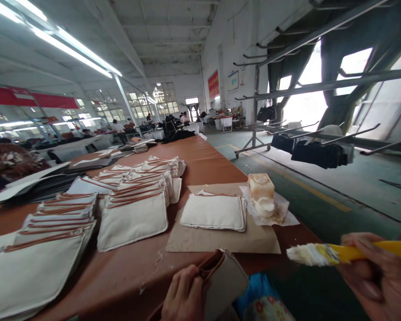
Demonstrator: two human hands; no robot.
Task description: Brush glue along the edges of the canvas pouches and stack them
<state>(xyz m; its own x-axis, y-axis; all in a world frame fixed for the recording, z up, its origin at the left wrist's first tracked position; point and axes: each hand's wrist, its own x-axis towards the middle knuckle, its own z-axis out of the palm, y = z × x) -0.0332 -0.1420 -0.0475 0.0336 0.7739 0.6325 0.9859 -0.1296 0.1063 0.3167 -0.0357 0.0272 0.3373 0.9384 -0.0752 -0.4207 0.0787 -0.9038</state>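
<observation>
My right hand is closed around the yellow handle of a glue brush, whose whitish, caked bristles point left over the floor. With my left hand I grip a fabric pouch with a brown edge at the table's front; its lower part runs out of view. Beyond it, a small stack of cream pouches lies on a sheet of brown paper. To the right of that stack stands a stained, whitish plastic container on a crumpled translucent sheet.
Rows of overlapping cream pouches with brown edges cover the left of the brown-topped table. Flat dark sheets are stacked farther left. A metal rack with hooked arms stands at right, dark bags on it. People work far back.
</observation>
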